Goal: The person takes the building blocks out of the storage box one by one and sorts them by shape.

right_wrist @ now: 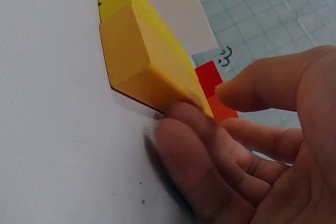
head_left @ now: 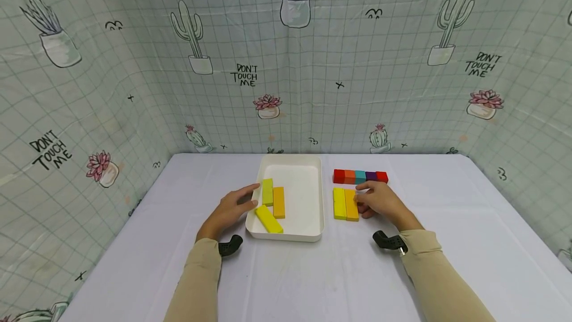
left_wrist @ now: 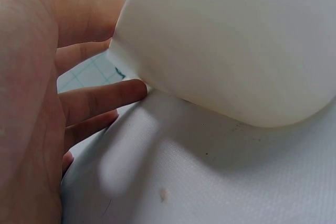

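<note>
My left hand [head_left: 229,211] rests against the left side of a white tray [head_left: 304,237], its fingertips at the outer wall, as the left wrist view also shows. Inside the tray lie a lime-green block [head_left: 267,192], an orange block [head_left: 279,202] and a slanted yellow block [head_left: 269,219]. On the table to the right, a yellow block [head_left: 339,203] and a yellow-orange block [head_left: 351,205] lie side by side. Beside the latter is my right hand [head_left: 380,201]. Its fingertips are right at that block's side in the right wrist view, with thumb and fingers spread apart.
Behind the yellow pair stands a row of blocks [head_left: 360,177] coloured red, orange, teal, purple and red. White cloth [head_left: 286,282] covers the table. A gridded curtain [head_left: 286,63] with cactus prints hangs at the back and sides.
</note>
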A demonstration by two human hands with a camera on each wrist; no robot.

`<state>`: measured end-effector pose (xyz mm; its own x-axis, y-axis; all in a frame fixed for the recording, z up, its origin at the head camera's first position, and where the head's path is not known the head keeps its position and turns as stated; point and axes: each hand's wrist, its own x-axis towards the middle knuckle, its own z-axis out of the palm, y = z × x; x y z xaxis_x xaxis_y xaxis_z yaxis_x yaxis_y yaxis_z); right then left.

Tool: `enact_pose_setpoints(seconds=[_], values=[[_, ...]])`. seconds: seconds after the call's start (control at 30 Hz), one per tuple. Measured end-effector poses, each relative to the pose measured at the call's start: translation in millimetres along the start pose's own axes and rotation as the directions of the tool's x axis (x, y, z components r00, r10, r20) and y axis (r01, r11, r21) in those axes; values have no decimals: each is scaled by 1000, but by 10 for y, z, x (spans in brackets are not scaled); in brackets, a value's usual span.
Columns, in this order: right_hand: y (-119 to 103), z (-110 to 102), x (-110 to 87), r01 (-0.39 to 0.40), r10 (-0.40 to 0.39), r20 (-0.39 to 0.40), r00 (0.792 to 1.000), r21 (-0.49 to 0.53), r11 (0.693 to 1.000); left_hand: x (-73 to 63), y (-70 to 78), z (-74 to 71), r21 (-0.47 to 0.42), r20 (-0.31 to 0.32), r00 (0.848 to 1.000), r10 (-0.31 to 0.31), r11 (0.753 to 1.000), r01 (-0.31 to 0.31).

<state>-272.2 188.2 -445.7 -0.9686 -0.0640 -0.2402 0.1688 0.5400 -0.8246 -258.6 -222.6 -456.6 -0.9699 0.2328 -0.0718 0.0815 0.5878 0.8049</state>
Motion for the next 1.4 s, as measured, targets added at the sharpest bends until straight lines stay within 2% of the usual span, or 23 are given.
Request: enact_pose_setpoints(seconds=[0.17, 0.3, 0.53, 0.93, 1.17, 1.4], values=[[-28, -30, -8, 11, -10, -58, 998, 5, 1000, 2, -16, -1, -8, -4, 1000, -10, 1000, 10], [-49, -37, 16, 36, -32, -67, 997, 60, 998, -6, -40, -2, -27, 4, 999, -37, 999, 37], [-156, 23, 76, 113, -111, -20, 994, 192, 975, -18, -43, -25, -3, -9, 1000, -24, 1000, 24], [-500, 174, 169, 162, -187, 50, 981, 320, 933, 27, -23, -24, 9, -11, 1000, -7, 1000, 7], [-677, 315, 183, 197, -239, 90, 967, 332, 923, 40, -8, 12, 5, -5, 1000, -20, 1000, 20], [-844, 484, 233, 192, -243, 143, 959, 297, 935, 22, -24, 19, -6, -8, 1000, -25, 1000, 25]])
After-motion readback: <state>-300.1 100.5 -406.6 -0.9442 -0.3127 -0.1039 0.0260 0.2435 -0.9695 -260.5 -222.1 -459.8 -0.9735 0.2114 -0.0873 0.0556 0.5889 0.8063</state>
